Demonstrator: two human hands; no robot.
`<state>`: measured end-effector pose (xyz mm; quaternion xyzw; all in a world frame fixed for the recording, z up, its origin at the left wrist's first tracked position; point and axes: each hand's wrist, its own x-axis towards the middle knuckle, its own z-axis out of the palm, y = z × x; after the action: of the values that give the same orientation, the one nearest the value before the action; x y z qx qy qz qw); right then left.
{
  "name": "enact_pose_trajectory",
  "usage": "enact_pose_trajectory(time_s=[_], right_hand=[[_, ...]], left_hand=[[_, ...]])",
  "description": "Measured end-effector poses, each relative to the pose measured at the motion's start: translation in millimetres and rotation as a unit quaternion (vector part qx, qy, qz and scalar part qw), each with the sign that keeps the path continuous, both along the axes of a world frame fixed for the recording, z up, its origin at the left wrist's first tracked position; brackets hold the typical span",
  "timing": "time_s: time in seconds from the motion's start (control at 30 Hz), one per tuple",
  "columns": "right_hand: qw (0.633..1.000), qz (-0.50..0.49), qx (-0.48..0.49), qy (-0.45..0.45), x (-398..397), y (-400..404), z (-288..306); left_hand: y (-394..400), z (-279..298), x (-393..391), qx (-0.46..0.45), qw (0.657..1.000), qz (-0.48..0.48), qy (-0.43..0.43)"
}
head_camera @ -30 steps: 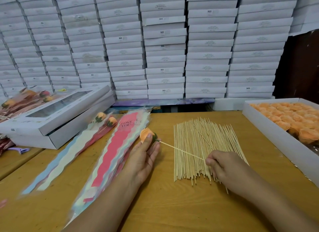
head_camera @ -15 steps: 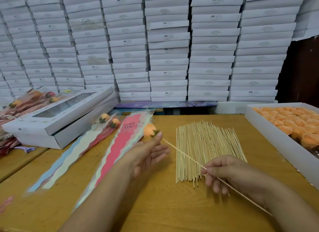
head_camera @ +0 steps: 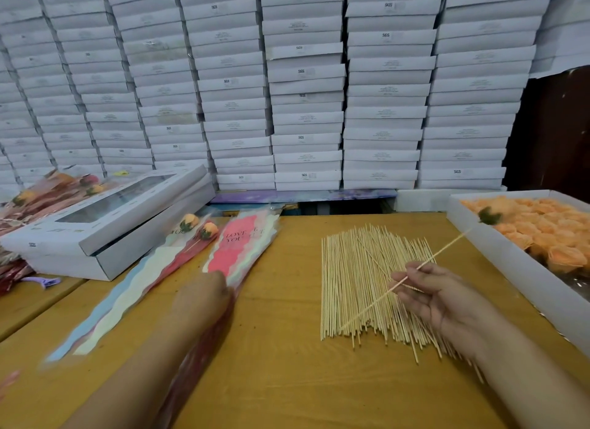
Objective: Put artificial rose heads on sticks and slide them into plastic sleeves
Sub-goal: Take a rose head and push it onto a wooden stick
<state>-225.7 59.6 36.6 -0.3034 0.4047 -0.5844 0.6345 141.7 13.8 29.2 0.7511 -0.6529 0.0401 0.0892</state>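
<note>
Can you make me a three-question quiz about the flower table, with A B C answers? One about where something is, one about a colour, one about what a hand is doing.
1. Where is the box of rose heads?
A. far left
B. right edge
C. under the table

2. What colour are the rose heads?
A. orange
B. blue
C. white

3. What is the right hand doing?
A. lying flat
B. holding a stick
C. pointing up

Answers: 1 B, the box sits right of the stick pile. 2 A, all look orange. 3 B, its fingers pinch one stick that points toward the box.
</note>
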Motion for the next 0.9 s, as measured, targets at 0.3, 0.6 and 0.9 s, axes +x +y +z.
enact_pose_trajectory(time_s=[0.3,0.6,0.9], right_hand=[[0.997,0.029,-0.012,0.064,-1.3,0.6,-1.2],[0.997,0.036,-0.014,0.071,-1.6,-0.2,-2.2],[0.995,0.06,-0.014,0.08,-0.5,-1.2,-3.3]], left_hand=[[8.0,7.8,-6.6,0.035,0.997,0.031,-0.062],[7.5,17.4,-6.8,-0.016,0.999,0.02,-0.031],[19.5,34.1,-25.3,-0.03,0.998,-0.029,-0.053]])
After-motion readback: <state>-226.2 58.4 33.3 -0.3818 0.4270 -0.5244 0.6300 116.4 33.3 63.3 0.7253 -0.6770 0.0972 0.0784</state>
